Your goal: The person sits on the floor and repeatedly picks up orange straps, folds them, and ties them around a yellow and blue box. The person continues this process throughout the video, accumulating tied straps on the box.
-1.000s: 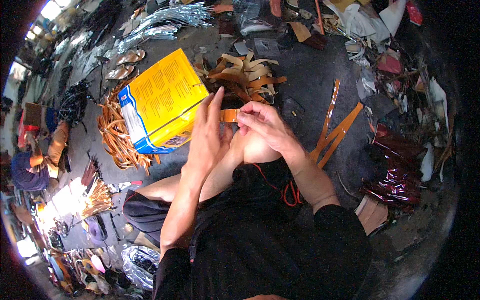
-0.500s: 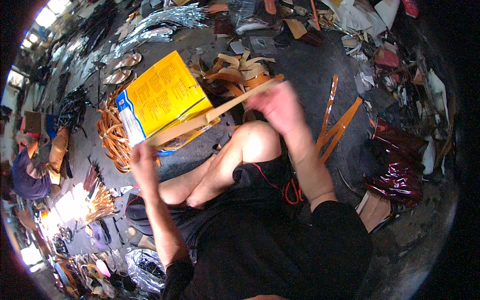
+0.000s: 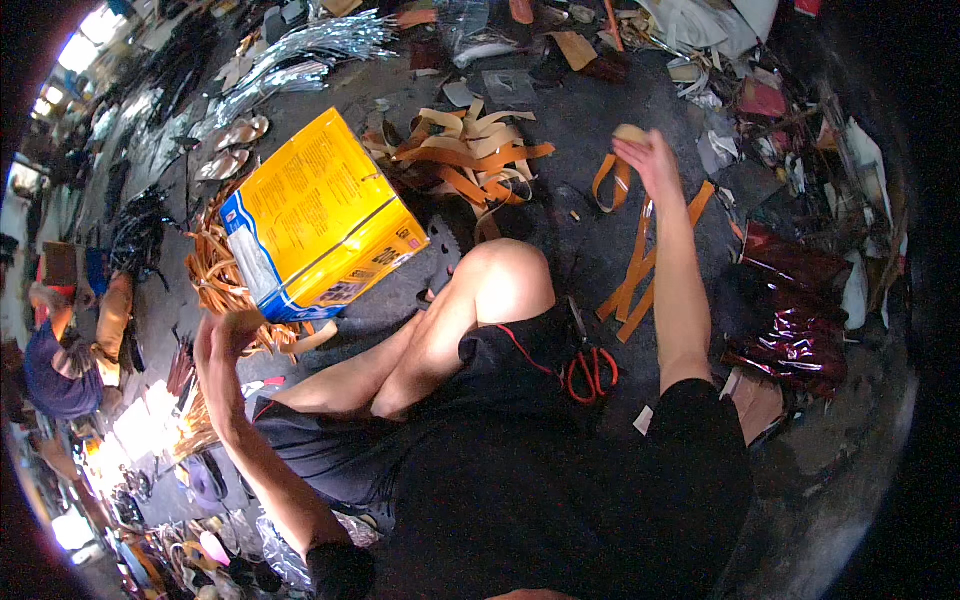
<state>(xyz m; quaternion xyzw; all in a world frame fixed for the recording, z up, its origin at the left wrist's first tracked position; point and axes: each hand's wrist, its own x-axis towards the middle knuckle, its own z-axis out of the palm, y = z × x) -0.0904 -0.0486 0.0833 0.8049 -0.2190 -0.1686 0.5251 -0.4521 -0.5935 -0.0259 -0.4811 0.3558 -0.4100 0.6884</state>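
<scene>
Change: hands now wide apart (were together at the knee).
Right hand (image 3: 648,160): gripping tan strap (image 3: 612,180).
Left hand (image 3: 222,332): closed on strap end (image 3: 300,340), beside yellow box (image 3: 315,215).
Room: bare floor (image 3: 560,230) between.

Between the left hand (image 3: 222,335) and the right hand (image 3: 648,160), a yellow box (image 3: 318,222) and the raised knee (image 3: 503,280) are blocking the way. Bare floor (image 3: 590,255) is lying open just inward of the right hand, with tan strips (image 3: 468,160) crowding beyond.

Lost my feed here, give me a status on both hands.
Right hand out front, gripping a tan strap. Left hand down by the strap pile, closed on a strip. Yellow box sits between them.
</scene>
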